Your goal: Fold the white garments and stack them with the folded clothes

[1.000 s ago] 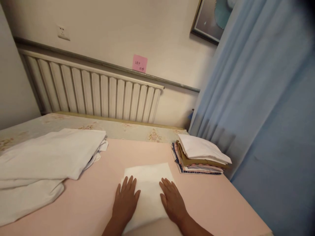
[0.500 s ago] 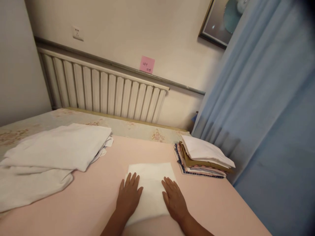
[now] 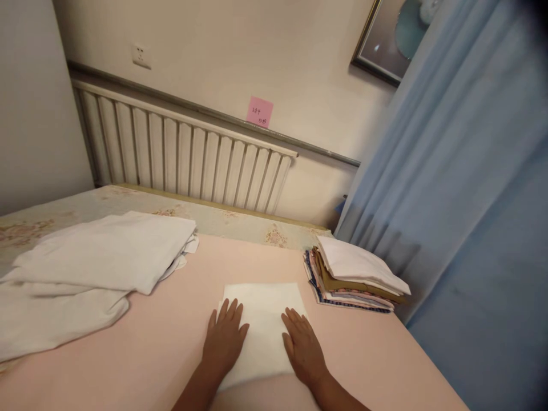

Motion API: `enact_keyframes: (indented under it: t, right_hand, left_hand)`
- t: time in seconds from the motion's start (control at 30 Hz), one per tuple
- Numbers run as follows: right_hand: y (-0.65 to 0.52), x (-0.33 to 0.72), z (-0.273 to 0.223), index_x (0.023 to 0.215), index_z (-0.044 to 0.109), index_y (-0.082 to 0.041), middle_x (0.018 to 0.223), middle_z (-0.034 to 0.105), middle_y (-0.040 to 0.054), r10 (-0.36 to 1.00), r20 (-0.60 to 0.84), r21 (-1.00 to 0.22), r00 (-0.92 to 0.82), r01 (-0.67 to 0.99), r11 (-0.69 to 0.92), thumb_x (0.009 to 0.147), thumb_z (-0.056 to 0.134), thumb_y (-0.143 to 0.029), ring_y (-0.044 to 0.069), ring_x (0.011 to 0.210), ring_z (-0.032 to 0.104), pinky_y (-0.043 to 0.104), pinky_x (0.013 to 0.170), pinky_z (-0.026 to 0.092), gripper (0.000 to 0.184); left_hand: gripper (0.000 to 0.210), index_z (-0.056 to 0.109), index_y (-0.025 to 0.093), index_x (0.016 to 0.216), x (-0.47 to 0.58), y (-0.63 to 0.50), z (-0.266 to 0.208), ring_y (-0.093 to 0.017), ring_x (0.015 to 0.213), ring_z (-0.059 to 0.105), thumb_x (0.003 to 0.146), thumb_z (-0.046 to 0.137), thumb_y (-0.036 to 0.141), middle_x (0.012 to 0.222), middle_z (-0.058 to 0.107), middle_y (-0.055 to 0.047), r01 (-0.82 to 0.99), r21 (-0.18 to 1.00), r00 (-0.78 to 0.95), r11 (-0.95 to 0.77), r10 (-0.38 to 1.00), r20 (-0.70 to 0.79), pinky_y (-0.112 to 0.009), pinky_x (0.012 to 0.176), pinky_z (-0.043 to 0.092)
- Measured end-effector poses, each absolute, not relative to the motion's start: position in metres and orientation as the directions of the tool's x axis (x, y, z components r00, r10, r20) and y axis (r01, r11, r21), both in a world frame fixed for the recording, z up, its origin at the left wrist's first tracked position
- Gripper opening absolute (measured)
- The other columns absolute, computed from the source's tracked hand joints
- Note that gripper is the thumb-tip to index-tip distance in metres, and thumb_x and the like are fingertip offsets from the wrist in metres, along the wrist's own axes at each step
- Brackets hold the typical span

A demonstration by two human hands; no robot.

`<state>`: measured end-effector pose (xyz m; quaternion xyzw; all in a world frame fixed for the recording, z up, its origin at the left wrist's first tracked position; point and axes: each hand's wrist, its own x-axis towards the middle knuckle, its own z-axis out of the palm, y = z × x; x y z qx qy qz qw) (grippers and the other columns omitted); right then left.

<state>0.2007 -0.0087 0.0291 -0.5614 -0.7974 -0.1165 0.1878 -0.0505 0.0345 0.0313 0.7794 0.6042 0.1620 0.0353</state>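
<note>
A white cloth (image 3: 264, 337), folded into a rough square, lies on the pink sheet (image 3: 171, 354) in front of me. My left hand (image 3: 225, 337) rests flat on its left edge, fingers stretched out and pointing away from me. On the opposite edge my right hand (image 3: 303, 345) lies open, palm down, with its fingers slanting inward. Neither hand grips anything; the cloth shows between them and some of its side edges are covered by the hands.
Unfolded white cloth (image 3: 107, 251) lies heaped at the left. To the right stands a stack of folded fabrics (image 3: 355, 279) in several colours, white on top. Behind are a floral mattress (image 3: 214, 220) and a radiator (image 3: 192, 154). A blue curtain (image 3: 454, 171) hangs at the right.
The view has shifted slightly, so the wall and radiator appear a little further right. Both hands keep their places flat on the folded white cloth.
</note>
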Motion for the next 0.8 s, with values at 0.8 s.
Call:
enact_keyframes:
  t: [0.8]
  right_hand:
    - [-0.009,0.2018,0.0252,0.139,0.044,-0.025,0.145,0.044,0.0029,0.852,0.431,-0.015,-0.297,0.942,0.335,0.094,0.042,-0.024,0.022,0.136,0.037,0.046,0.11,0.035,0.046]
  left_hand:
    - [0.051,0.047,0.019,0.138,-0.0508,0.0352,0.0271,-0.027,0.141,0.027,0.093,0.032,0.036,0.149,0.039,-0.005,0.928,0.248,0.216,-0.278,0.944,0.251,-0.052,0.113,0.021]
